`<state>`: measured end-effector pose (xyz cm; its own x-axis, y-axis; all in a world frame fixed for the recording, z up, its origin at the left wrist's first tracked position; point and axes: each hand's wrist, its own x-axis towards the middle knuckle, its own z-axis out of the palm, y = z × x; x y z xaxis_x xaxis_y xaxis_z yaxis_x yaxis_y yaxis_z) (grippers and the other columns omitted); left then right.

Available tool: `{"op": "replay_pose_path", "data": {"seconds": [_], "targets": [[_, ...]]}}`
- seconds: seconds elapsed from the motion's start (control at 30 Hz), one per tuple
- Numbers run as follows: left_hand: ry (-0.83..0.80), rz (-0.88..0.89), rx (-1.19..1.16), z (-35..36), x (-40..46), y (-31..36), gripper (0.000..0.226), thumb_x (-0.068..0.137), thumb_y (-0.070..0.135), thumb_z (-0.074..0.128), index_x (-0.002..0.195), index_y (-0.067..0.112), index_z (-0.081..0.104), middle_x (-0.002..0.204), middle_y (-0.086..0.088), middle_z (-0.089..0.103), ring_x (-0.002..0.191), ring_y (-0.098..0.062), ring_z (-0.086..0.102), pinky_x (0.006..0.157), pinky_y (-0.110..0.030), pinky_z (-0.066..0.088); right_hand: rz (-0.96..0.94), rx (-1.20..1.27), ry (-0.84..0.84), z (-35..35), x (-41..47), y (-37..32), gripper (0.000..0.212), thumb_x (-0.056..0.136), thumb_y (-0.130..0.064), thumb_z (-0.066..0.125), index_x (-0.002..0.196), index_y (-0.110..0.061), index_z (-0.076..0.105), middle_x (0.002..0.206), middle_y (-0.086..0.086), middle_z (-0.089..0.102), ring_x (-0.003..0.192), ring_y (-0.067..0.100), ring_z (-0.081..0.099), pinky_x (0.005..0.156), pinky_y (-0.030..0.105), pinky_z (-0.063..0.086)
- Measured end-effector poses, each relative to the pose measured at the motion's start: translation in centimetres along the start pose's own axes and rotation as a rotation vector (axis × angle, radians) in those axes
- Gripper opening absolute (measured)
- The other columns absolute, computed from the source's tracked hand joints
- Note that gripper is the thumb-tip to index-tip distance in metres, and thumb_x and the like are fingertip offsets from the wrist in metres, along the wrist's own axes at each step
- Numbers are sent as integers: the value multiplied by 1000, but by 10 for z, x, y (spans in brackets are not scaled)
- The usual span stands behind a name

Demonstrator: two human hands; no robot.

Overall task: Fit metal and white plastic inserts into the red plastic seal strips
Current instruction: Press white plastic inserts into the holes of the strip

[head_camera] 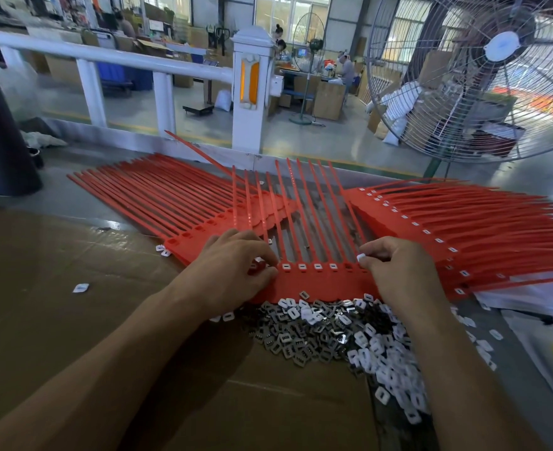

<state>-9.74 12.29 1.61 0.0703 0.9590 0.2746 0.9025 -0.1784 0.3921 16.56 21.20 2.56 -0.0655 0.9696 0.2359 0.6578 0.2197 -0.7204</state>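
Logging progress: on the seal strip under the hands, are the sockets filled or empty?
Partly filled. The seal strip shows four sockets with white inserts between the left hand and right hand; the rest are hidden.

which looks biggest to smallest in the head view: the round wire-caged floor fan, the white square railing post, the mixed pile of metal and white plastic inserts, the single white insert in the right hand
1. round wire-caged floor fan
2. mixed pile of metal and white plastic inserts
3. white square railing post
4. single white insert, pinched in the right hand

Pile and post are close; the pile sits nearer the camera.
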Motion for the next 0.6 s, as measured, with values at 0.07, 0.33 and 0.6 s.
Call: {"op": "replay_pose_path", "data": {"seconds": [0.07,0.33,0.6], "targets": [[-3,-3,-4,0,0,0,26,96,53,55,118,43,64,129,19,53,125,-4,37,113,-41,28,-8,-26,-27,3,-1,0,9,94,-17,74,99,-25,76,95,-12,73,81,-6,61,58,6,38],[-6,-9,-14,-1,0,2,25,95,53,55,117,44,64,127,19,53,123,-4,38,113,-42,29,-9,-84,-37,11,-1,-6,11,94,-16,74,102,-20,79,101,-5,75,87,7,65,65,10,40],[-19,-24,-14,-2,0,3,24,96,53,55,117,44,64,128,18,53,124,-6,38,114,-44,28,-16,-100,-46,12,-4,-9,14,94,-16,74,106,-19,79,104,-2,76,85,16,70,83,37,60]]}}
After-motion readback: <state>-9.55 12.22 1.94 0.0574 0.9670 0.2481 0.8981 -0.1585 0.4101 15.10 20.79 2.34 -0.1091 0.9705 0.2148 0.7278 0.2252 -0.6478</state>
